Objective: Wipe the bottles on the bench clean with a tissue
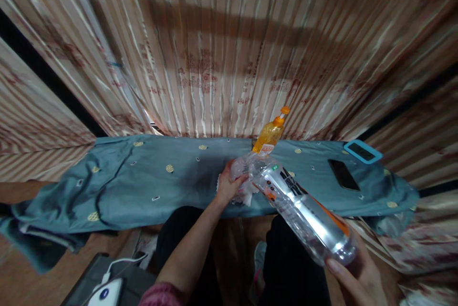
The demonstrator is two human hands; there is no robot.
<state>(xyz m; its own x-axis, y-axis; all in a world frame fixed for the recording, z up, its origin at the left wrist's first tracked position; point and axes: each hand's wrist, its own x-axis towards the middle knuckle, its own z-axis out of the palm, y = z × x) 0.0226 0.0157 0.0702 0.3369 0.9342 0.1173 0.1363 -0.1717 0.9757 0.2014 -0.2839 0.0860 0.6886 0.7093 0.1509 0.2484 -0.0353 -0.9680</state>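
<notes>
My right hand (365, 272) grips the base of a large clear plastic bottle (304, 210) with a silver and orange label. The bottle is tilted, its upper end pointing up and left toward my left hand (228, 184). My left hand is closed around a clear plastic piece (240, 165) at that end; its exact kind cannot be made out. Under the left hand lies a crumpled whitish thing (246, 196), partly hidden. Just behind the big bottle's upper end is a pump bottle (269, 138) of yellow-orange liquid with an orange pump head.
A grey-green patterned cloth (125, 191) covers the narrow table. At its right lie a dark phone (343, 175) and a blue-framed device (363, 151). Striped curtains (214, 58) enclose the space. A white device with a cable (105, 292) sits at lower left.
</notes>
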